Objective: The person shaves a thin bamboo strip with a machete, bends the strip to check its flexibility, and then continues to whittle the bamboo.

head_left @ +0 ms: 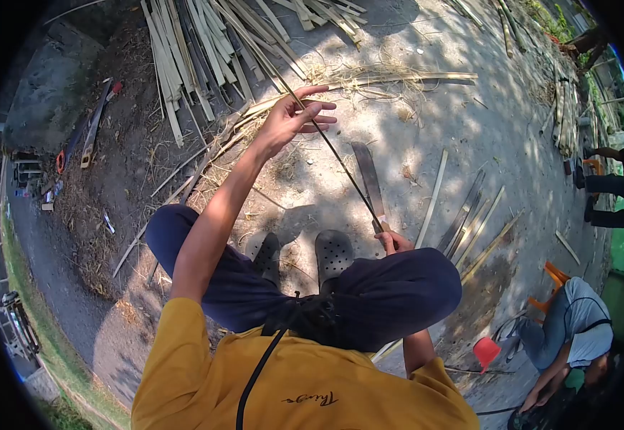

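A handsaw point(94, 126) lies to your left; to your right, a person point(586, 309) bends near an orange chair point(558, 274) and a red object point(487, 352).

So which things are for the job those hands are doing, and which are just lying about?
Seems part of the job:
thin bamboo strip, in the right hand and across the open left hand
machete, near the right hand
pile of split strips

Seems just lying about:
red plastic scoop
handsaw
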{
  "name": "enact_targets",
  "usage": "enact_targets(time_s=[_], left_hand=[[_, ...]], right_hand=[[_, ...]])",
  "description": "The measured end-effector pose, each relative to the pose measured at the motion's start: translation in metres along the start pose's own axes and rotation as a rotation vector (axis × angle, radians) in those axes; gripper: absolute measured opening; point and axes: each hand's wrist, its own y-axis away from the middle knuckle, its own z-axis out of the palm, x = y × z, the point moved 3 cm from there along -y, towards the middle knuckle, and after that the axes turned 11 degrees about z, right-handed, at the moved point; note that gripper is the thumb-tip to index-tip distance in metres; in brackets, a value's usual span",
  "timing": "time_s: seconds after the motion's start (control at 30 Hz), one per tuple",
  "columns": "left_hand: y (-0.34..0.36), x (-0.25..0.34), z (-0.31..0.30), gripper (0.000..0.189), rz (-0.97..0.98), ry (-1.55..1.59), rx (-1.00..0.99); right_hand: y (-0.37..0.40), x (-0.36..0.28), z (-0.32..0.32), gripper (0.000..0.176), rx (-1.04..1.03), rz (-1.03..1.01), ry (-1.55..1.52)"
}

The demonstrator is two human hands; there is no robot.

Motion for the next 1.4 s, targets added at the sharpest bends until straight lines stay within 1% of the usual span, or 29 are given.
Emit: enact_targets(time_s=[0.03,0.1,0.17,0.23,0.3,0.33,0.37,0.43,0.47,0.5,0.57,0.6,0.63,0.67,0.7,0.77,0.8,0.83,0.9,0.97,1.0,1.03,1.07,1.1,1.17,1.27,1.3,1.37,1.4], left_hand=[[0.000,-0.003,-0.003,0.062,-0.002,-0.001,-0.013],[0.004,-0.010,-0.014,0.067,-0.152,-0.082,-0.015],[0.014,-0.017,-0.025,0.066,-0.327,-0.239,-0.031],[0.026,-0.011,-0.036,0.067,-0.490,-0.668,-0.202],[0.038,0.042,-0.010,0.067,-0.611,-1.209,-0.383],[0.054,0.042,-0.007,0.066,-0.344,-1.395,-0.347],[0.056,0.061,0.009,0.057,-0.345,-1.339,-0.366],[0.065,0.066,0.031,0.052,-0.029,-1.276,-0.192],[0.069,0.064,0.040,0.049,0.199,-1.396,-0.229],[0.074,0.052,0.041,0.044,0.312,-1.422,-0.240],[0.087,0.008,0.022,0.033,0.299,-1.388,-0.310],[0.083,0.008,0.020,0.033,0.296,-1.389,-0.310],[0.079,0.003,0.017,0.030,-0.011,-1.209,-0.389],[0.080,-0.004,0.015,0.028,-0.308,-1.011,-0.456],[0.081,-0.005,0.019,0.028,-0.311,-1.011,-0.458],[0.083,-0.003,0.025,0.025,-0.122,-1.054,-0.303],[0.086,-0.013,0.020,0.024,-0.054,-1.074,-0.241],[0.086,-0.017,0.015,0.024,-0.060,-1.075,-0.239],[0.080,-0.023,-0.002,0.024,-0.169,-1.132,-0.122],[0.075,-0.022,-0.016,0.022,-0.379,-0.955,-0.043],[0.074,-0.022,-0.020,0.021,-0.336,-0.936,-0.006],[0.073,-0.022,-0.024,0.022,-0.293,-0.919,0.033],[0.069,-0.023,-0.024,0.022,-0.295,-0.920,0.030],[0.066,-0.021,-0.023,0.022,-0.273,-0.911,0.039],[0.065,-0.025,-0.022,0.022,-0.271,-0.909,0.043],[0.060,-0.056,-0.019,0.022,-0.185,-0.695,0.025],[0.060,-0.066,-0.015,0.027,-0.198,-0.664,-0.031],[0.063,-0.085,-0.007,0.027,-0.283,-0.576,-0.025],[0.062,-0.083,-0.001,0.028,-0.318,-0.617,-0.047]], right_hand=[[-0.007,0.002,-0.005,0.025,0.007,0.007,-0.009],[-0.019,-0.003,-0.024,0.016,0.155,-0.339,-0.052],[-0.034,-0.001,-0.046,0.013,0.168,-0.362,-0.092],[-0.044,-0.005,-0.063,0.011,0.186,-0.377,-0.131],[-0.054,-0.020,-0.079,0.010,0.202,-0.439,-0.063],[-0.060,-0.026,-0.085,0.010,0.210,-0.426,-0.068],[-0.067,-0.035,-0.089,0.010,0.168,-0.483,0.000],[-0.078,-0.051,-0.093,0.011,0.121,-0.532,0.066],[-0.085,-0.061,-0.092,0.011,0.056,-0.561,0.108],[-0.090,-0.072,-0.092,0.011,-0.014,-0.593,0.152],[-0.098,-0.097,-0.098,0.011,-0.078,-0.603,0.124],[-0.102,-0.107,-0.101,0.011,-0.098,-0.622,0.146],[-0.106,-0.113,-0.103,0.012,-0.118,-0.635,0.168],[-0.113,-0.116,-0.105,0.015,-0.140,-0.547,0.216],[-0.120,-0.118,-0.104,0.015,-0.142,-0.545,0.214],[-0.129,-0.126,-0.107,0.027,0.191,-0.708,0.093],[-0.120,-0.134,-0.109,0.045,0.546,-0.775,0.197],[-0.127,-0.123,-0.101,0.045,0.540,-0.775,0.195],[-0.153,-0.075,-0.081,0.054,0.598,-0.417,-0.095],[-0.140,-0.039,-0.045,0.064,0.315,-0.188,0.152],[-0.132,-0.016,-0.020,0.069,0.173,-0.090,0.295],[-0.121,0.009,0.006,0.074,0.122,-0.017,0.417],[-0.110,0.025,0.022,0.073,0.095,-0.001,0.468],[-0.098,0.041,0.034,0.073,0.135,-0.099,0.430],[-0.084,0.052,0.048,0.070,0.221,-0.131,0.447],[-0.094,0.075,0.059,0.065,0.293,-0.210,0.395],[-0.096,0.077,0.057,0.065,0.287,-0.208,0.396],[-0.098,0.071,0.052,0.055,0.212,-0.243,0.292],[-0.096,0.066,0.045,0.051,0.176,-0.169,0.247]])
